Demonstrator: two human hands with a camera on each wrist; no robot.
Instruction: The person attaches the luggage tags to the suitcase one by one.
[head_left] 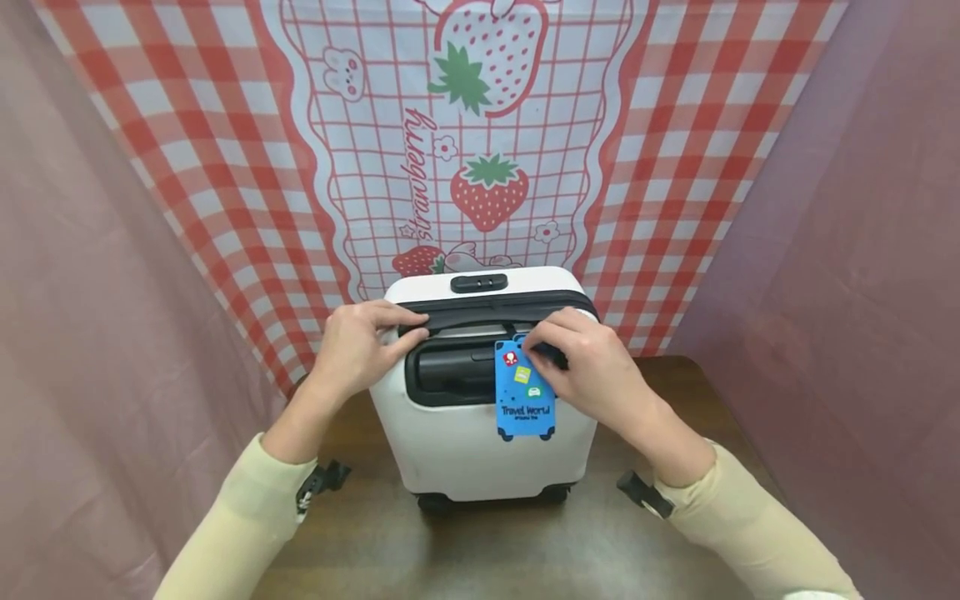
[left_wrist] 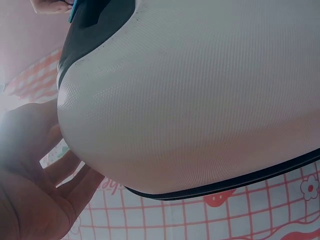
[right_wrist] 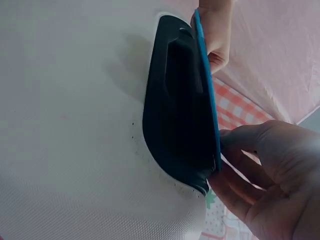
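Note:
A small white suitcase [head_left: 487, 454] stands upright, its black carry handle [head_left: 480, 320] across the top. In the head view a blue luggage tag [head_left: 525, 417], printed with a travel design, hangs over the black recess [head_left: 450, 371] near that handle. My right hand [head_left: 592, 367] pinches the upper part of the tag, by its strap. The right wrist view shows the tag [right_wrist: 209, 82] edge-on, apart from the suitcase's white shell. My left hand [head_left: 360, 346] rests at the top left corner, fingers extended and fingertips at the handle's left end.
The suitcase is on a brown wooden table [head_left: 480, 550]. Behind it hangs a strawberry-printed checked cloth [head_left: 525, 125], with pinkish curtains [head_left: 840, 250] at both sides. A black combination lock [head_left: 478, 283] sits on the suitcase's top. Black straps [head_left: 643, 493] circle both sleeves.

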